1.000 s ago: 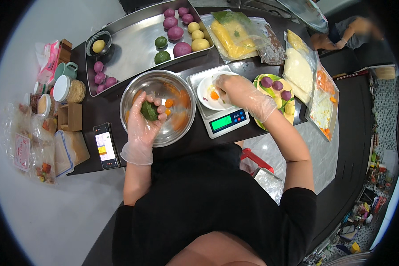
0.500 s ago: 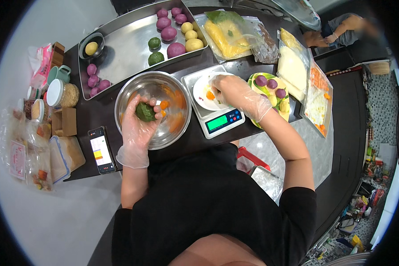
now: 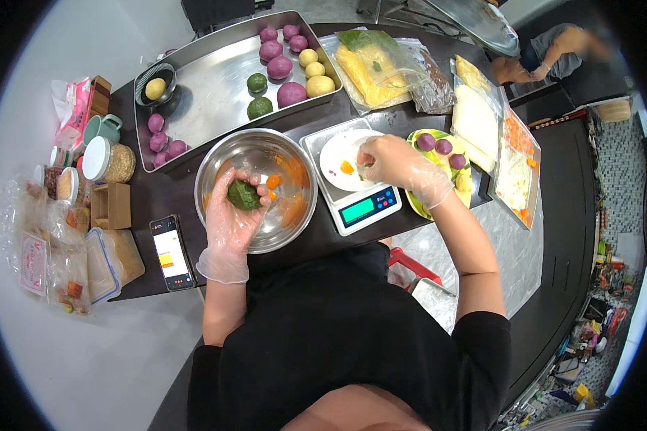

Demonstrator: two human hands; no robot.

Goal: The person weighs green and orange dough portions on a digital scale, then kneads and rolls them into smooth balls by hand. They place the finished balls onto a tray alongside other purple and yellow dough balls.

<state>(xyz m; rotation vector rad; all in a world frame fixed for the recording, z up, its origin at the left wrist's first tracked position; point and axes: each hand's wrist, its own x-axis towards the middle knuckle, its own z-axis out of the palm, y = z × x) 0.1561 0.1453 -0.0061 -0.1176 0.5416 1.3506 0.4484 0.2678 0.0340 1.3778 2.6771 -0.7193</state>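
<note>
My left hand (image 3: pixel 235 218), in a clear glove, cups a dark green dough ball (image 3: pixel 244 195) over a steel mixing bowl (image 3: pixel 216 167) that holds orange pieces. My right hand (image 3: pixel 393 161), also gloved, rests its fingertips on a small white plate (image 3: pixel 336 159) with an orange piece on it. The plate sits on a white digital scale (image 3: pixel 367 210). Whether the right fingers pinch anything is hidden.
A steel tray (image 3: pixel 208 93) at the back holds purple, green and yellow dough balls. A green plate (image 3: pixel 456 176) with purple balls lies right of the scale. A phone (image 3: pixel 171 252), jars (image 3: pixel 110 159) and boxes stand at left. Bagged fillings (image 3: pixel 377 65) lie beyond. Another person (image 3: pixel 553 54) is far right.
My left hand has turned the green ball slightly within the bowl. My right hand stays at the white plate on the scale, barely shifted.
</note>
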